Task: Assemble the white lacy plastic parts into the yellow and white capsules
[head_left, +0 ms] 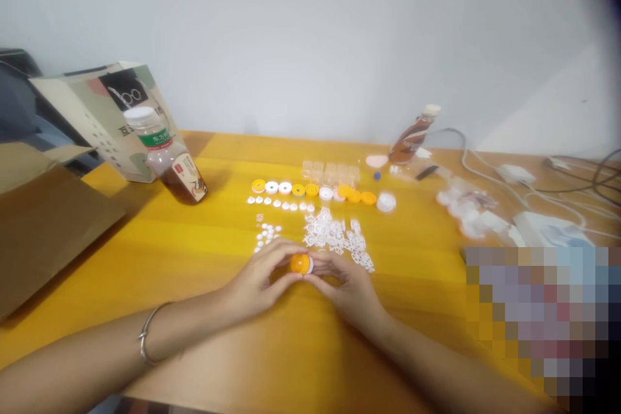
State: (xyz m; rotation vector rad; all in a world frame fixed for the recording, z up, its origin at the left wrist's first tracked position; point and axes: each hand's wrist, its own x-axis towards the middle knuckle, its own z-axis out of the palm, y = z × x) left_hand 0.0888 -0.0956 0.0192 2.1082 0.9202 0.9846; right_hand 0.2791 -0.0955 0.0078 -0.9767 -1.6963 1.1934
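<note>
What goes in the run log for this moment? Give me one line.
left hand: fingers on orange disc | right hand: fingers on same disc | disc: held above yellow table | behind: row of discs, white lattice pieces

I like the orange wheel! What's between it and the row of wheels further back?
White lacy bits and small white dots lie between the orange wheel and the row, seen from the head camera.
</note>
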